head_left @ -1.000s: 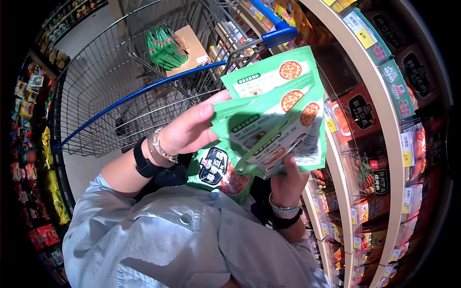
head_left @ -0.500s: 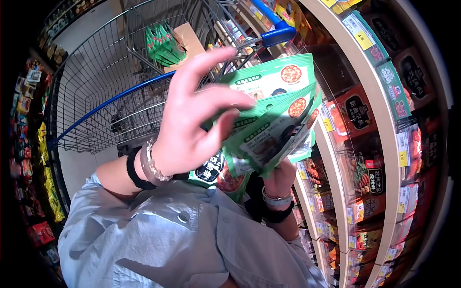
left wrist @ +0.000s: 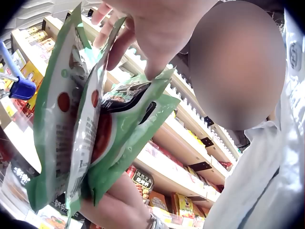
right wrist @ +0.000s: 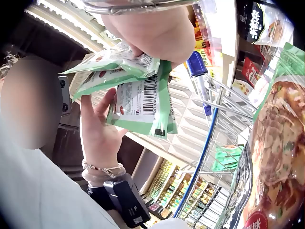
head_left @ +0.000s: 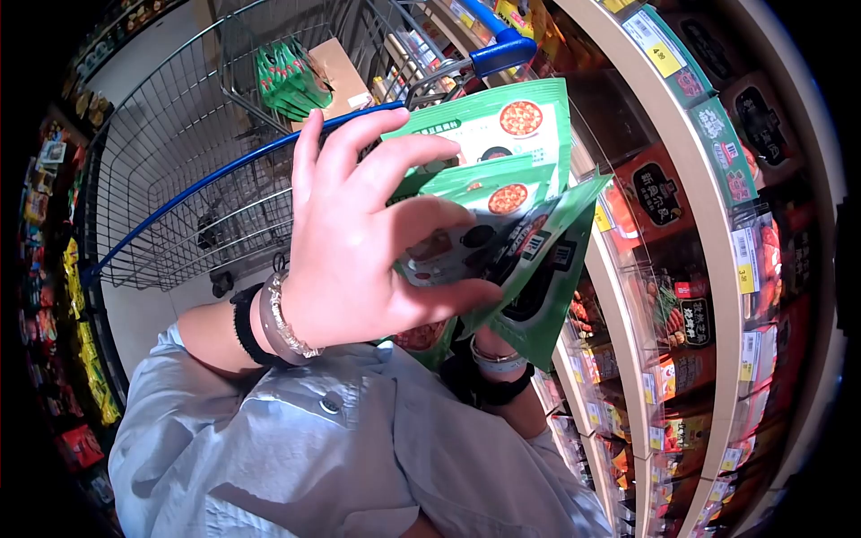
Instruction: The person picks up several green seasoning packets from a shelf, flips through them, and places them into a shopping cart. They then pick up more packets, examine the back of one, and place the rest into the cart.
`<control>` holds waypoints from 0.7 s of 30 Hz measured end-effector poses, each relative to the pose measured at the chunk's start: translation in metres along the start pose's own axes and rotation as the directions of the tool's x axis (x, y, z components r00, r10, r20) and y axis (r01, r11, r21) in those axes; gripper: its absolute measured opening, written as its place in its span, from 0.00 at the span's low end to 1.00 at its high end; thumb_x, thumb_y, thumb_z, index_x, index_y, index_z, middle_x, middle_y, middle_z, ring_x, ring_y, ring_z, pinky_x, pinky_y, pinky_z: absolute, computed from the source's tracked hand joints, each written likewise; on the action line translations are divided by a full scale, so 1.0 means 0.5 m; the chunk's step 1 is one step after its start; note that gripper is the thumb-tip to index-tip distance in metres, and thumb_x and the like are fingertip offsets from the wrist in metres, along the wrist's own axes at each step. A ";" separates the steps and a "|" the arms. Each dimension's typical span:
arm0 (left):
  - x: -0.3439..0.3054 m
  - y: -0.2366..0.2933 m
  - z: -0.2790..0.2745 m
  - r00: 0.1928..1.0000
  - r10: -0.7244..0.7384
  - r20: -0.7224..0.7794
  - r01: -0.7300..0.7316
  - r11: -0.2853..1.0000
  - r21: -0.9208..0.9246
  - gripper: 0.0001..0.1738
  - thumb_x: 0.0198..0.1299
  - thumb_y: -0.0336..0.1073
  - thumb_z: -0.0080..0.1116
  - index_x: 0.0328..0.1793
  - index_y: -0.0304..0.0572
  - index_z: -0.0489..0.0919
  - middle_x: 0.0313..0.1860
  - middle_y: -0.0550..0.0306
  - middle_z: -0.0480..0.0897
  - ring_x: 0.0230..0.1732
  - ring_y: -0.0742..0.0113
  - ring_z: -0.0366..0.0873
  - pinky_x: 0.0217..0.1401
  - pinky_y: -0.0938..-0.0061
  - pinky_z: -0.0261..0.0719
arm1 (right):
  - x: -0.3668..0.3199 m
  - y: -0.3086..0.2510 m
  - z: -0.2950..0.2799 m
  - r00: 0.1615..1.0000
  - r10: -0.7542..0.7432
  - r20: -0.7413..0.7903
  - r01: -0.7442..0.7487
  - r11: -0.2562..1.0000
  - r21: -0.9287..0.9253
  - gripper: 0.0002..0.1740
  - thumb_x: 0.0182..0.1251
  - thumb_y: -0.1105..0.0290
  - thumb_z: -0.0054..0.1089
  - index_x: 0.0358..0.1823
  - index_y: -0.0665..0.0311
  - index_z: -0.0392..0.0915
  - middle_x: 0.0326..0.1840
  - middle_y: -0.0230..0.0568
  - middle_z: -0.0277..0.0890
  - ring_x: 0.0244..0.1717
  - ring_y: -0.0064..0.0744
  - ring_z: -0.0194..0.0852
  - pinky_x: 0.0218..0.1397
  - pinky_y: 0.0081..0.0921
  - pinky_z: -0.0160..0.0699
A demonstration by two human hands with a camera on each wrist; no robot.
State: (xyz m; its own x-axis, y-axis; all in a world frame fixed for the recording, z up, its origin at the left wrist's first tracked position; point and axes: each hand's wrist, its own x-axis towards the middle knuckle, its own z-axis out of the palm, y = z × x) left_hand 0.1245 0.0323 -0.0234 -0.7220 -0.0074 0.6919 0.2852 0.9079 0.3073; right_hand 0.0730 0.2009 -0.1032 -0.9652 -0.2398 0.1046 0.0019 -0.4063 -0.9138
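Note:
Several green seasoning packets are fanned apart in front of the person's chest. The left hand pinches some of them at their left edges, thumb in front and fingers spread. In the left wrist view, the left hand reaches over the packets from above. The right hand is mostly hidden behind the packets; in the right wrist view, the right hand grips them at one end. A front packet tilts to the right with its dark label showing.
A wire shopping cart with a blue handle stands ahead on the left. Inside it are more green packets and a brown cardboard piece. Product shelves with price tags rise close on the right.
The left hand lifted off the packets' left side, swung over them and came back to their edges. The front packets have turned rightward, away from those behind.

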 end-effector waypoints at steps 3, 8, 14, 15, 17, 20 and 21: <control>0.002 -0.012 0.001 1.000 -0.005 0.014 0.005 1.000 -0.024 0.26 0.28 0.58 0.67 0.32 0.51 0.80 0.50 0.55 0.73 0.58 0.46 0.62 0.59 0.42 0.47 | 0.005 0.026 -0.005 0.991 -0.115 0.069 0.111 0.992 0.053 0.16 0.64 0.67 0.45 0.47 0.71 0.67 0.41 0.40 0.73 0.39 0.25 0.74 0.38 0.20 0.75; -0.001 -0.019 0.003 1.000 -0.003 -0.029 0.004 1.000 0.021 0.29 0.28 0.56 0.69 0.36 0.47 0.76 0.45 0.54 0.72 0.54 0.48 0.64 0.57 0.52 0.53 | 0.000 0.006 0.024 0.996 -0.088 -0.016 0.089 0.985 0.146 0.16 0.60 0.67 0.52 0.45 0.71 0.71 0.41 0.42 0.75 0.40 0.30 0.76 0.41 0.25 0.76; -0.017 -0.036 0.029 0.985 -0.115 -0.132 0.077 0.962 -0.262 0.49 0.23 0.39 0.75 0.55 0.38 0.59 0.51 0.47 0.64 0.54 0.55 0.62 0.59 0.66 0.57 | -0.006 0.066 -0.042 0.948 -0.308 0.079 0.294 0.755 -0.586 0.14 0.48 0.77 0.59 0.40 0.66 0.77 0.39 0.40 0.78 0.40 0.34 0.77 0.42 0.25 0.74; -0.018 -0.037 0.035 0.976 -0.153 -0.152 0.089 0.929 -0.359 0.50 0.22 0.36 0.75 0.56 0.37 0.58 0.52 0.48 0.63 0.54 0.57 0.61 0.60 0.66 0.57 | -0.007 0.066 -0.041 0.952 -0.299 0.068 0.284 0.778 -0.561 0.15 0.49 0.77 0.58 0.41 0.66 0.77 0.39 0.40 0.78 0.39 0.34 0.78 0.42 0.25 0.74; -0.018 -0.035 0.038 0.973 -0.172 -0.151 0.106 0.922 -0.373 0.52 0.22 0.33 0.75 0.57 0.37 0.56 0.52 0.49 0.61 0.54 0.58 0.61 0.60 0.68 0.57 | -0.009 0.069 -0.043 0.960 -0.280 0.014 0.261 0.876 -0.406 0.14 0.50 0.77 0.58 0.41 0.67 0.77 0.39 0.41 0.78 0.39 0.32 0.78 0.40 0.24 0.74; -0.017 -0.035 0.040 0.970 -0.199 -0.141 0.135 0.920 -0.368 0.52 0.22 0.32 0.74 0.59 0.36 0.55 0.49 0.50 0.62 0.53 0.59 0.61 0.59 0.69 0.58 | -0.011 0.078 -0.062 0.973 -0.184 0.138 0.230 0.794 -0.563 0.23 0.62 0.64 0.51 0.57 0.63 0.61 0.52 0.38 0.67 0.52 0.31 0.66 0.54 0.30 0.68; -0.016 -0.034 0.041 0.969 -0.202 -0.139 0.140 0.921 -0.363 0.52 0.22 0.32 0.74 0.59 0.36 0.55 0.49 0.50 0.62 0.53 0.59 0.61 0.59 0.69 0.58 | -0.008 0.074 -0.053 0.987 -0.149 0.063 0.162 0.916 -0.367 0.23 0.62 0.65 0.50 0.57 0.64 0.61 0.52 0.38 0.66 0.52 0.30 0.66 0.55 0.29 0.68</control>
State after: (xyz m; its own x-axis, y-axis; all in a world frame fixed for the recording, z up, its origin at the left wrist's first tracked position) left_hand 0.1128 0.0254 -0.0476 -0.6698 -0.2491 0.6995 0.3905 0.6830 0.6172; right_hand 0.0701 0.2103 -0.1477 -0.9362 -0.2319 0.2642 -0.2506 -0.0869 -0.9642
